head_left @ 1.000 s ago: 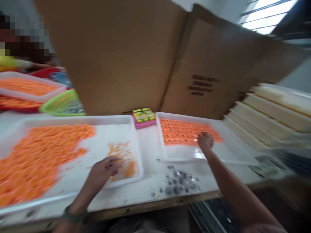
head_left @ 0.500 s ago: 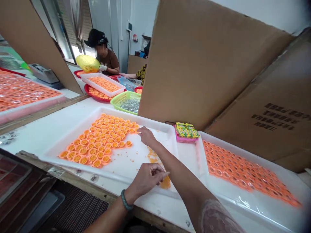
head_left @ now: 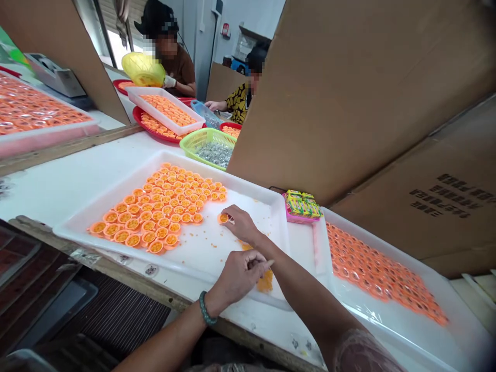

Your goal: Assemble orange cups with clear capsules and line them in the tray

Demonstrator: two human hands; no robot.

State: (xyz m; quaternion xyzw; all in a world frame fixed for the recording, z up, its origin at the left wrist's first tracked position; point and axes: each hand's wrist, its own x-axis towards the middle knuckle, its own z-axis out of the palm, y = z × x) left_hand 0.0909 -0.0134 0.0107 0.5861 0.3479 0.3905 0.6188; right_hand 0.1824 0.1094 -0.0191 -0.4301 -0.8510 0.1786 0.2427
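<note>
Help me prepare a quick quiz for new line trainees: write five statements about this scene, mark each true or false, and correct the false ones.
1. The right hand holds an orange cup. True.
2. The bracelet is on the right wrist. False: the green bracelet is on the left wrist.
3. Yellow-and-green packets sit in a pink container. True.
4. The green basket is filled with orange cups. False: the green basket holds silvery pieces.
5. In the tray under the hands, cups cover the surface from end to end. False: the right part of the white tray has bare surface and loose orange bits.
</note>
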